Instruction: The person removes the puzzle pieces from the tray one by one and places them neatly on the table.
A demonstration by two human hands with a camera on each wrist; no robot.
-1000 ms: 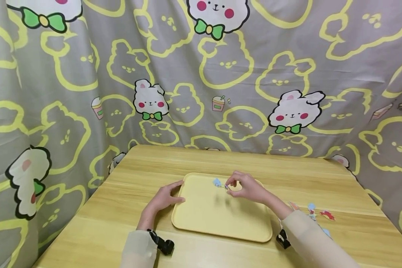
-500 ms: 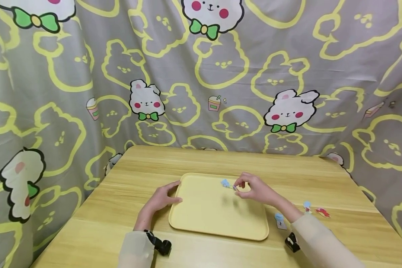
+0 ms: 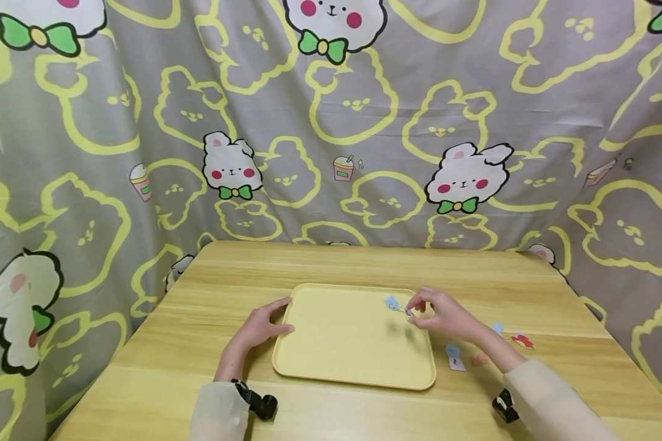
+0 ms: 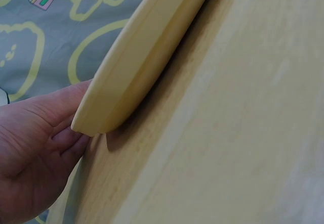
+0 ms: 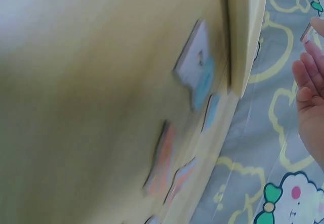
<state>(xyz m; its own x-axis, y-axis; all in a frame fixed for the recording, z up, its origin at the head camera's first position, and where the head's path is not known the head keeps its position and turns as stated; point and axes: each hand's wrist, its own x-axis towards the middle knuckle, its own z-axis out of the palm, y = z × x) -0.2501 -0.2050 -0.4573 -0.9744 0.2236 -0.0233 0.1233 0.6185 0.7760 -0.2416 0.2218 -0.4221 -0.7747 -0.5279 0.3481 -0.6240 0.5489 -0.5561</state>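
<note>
A pale yellow rectangular tray (image 3: 347, 352) lies on the wooden table. My left hand (image 3: 255, 329) grips its left side, thumb at the rim; in the left wrist view the fingers of that hand (image 4: 35, 143) curl in under the tray edge (image 4: 134, 67). Over the tray's far right part, my right hand (image 3: 444, 317) pinches a small flat cutout piece (image 3: 391, 302) with a light-blue end between thumb and fingertips. The piece is held above the tray, casting a shadow on it. In the right wrist view only part of the right hand (image 5: 311, 90) shows at the edge.
Right of the tray lie several flat cutouts: a blue-and-white one (image 3: 455, 358), an orange one (image 3: 480, 359), a red one (image 3: 522, 341) and a blue one (image 3: 498, 329), partly behind the right forearm. A patterned curtain (image 3: 287, 184) hangs around the table's far side and sides.
My right hand has moved to the right over the tray with the cutout piece still pinched. The left hand stays at the tray's left side. The head view has turned slightly right.
</note>
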